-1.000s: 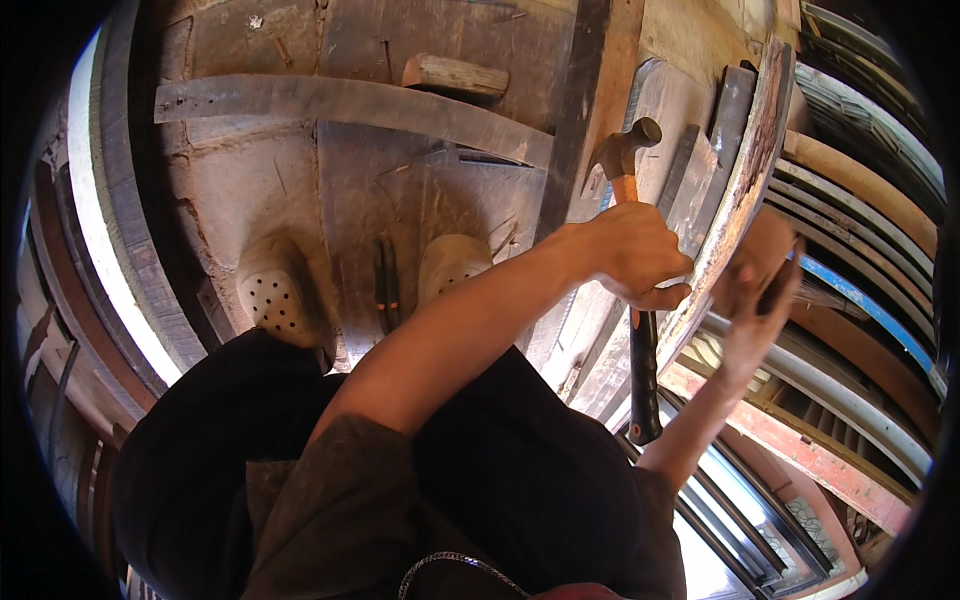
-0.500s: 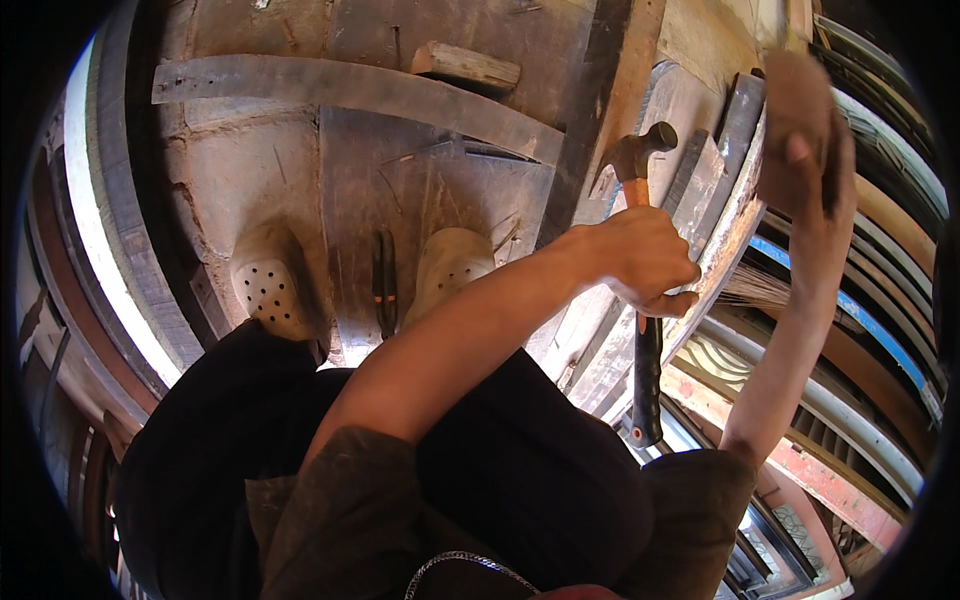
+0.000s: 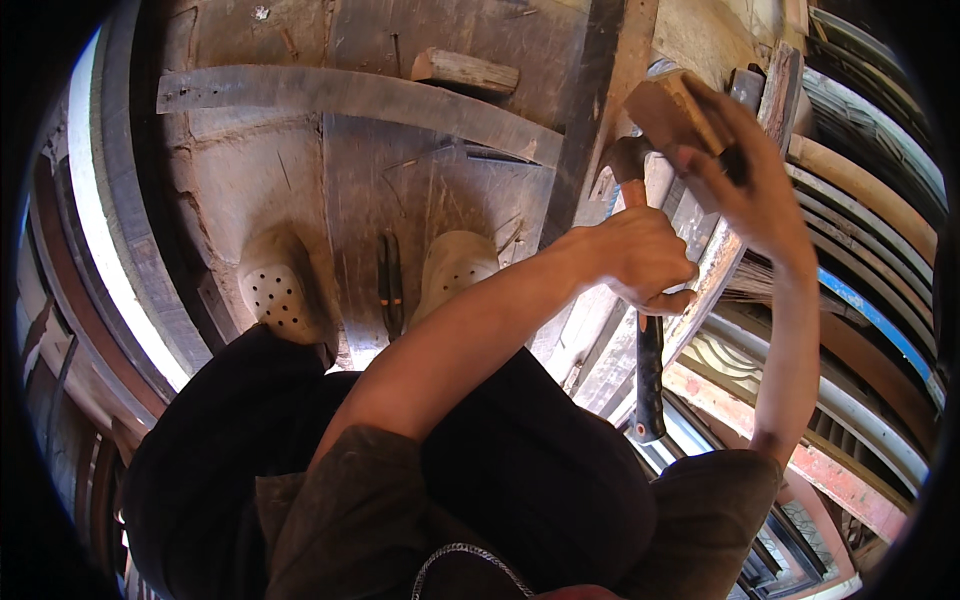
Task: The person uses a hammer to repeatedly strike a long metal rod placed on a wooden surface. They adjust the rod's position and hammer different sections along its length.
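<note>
My left hand [image 3: 645, 258] is wrapped around the shaft of a claw hammer [image 3: 649, 385], whose black grip points back toward my knee. The hammer's head lies over the planks [image 3: 690, 195] on my right. In my right hand [image 3: 750, 180] is a brown wooden block [image 3: 675, 115], gripped from its right side. The block sits right at the hammer's head and partly covers it; whether they touch I cannot tell. What lies under the claw is hidden.
Between my beige clogs [image 3: 280, 285] lies a black two-handled tool [image 3: 389, 285] with orange bands. A long curved-looking board [image 3: 350, 90] and a short wood piece [image 3: 465, 72] are on the floor ahead. Stacked boards and frames [image 3: 860, 185] fill the right side.
My right hand has swung the wooden block down and left, from above the stacked boards to the hammer's head. My left hand and the hammer have hardly moved.
</note>
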A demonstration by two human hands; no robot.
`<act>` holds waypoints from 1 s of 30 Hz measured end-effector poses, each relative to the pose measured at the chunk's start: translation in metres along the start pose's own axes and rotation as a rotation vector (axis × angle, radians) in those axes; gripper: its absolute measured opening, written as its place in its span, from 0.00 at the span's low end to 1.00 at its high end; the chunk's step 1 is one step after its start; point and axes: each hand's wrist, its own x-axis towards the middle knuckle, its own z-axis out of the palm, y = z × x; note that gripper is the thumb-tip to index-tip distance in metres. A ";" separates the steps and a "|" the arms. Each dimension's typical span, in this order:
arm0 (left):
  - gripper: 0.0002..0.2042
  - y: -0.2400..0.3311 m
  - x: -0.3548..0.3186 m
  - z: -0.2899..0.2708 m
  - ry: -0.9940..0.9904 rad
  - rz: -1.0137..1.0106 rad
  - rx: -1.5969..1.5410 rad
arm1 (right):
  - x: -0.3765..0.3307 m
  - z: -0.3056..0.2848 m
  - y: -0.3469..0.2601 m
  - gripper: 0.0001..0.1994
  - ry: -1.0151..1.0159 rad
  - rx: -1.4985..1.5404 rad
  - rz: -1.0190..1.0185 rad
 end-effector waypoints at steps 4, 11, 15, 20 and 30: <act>0.16 0.001 -0.001 -0.007 0.018 -0.022 -0.073 | 0.010 -0.017 -0.012 0.34 0.411 0.312 0.163; 0.16 -0.002 -0.003 -0.005 -0.015 -0.016 -0.049 | 0.004 -0.003 -0.006 0.35 0.126 0.101 0.107; 0.16 0.002 0.002 -0.002 0.019 -0.003 -0.097 | 0.002 -0.002 -0.009 0.31 0.505 0.180 0.219; 0.16 -0.003 -0.002 0.006 0.074 0.037 -0.041 | 0.004 0.001 -0.013 0.34 -0.034 -0.008 0.044; 0.16 -0.003 -0.002 0.010 0.048 0.022 -0.043 | -0.002 0.005 -0.010 0.28 0.103 0.066 0.027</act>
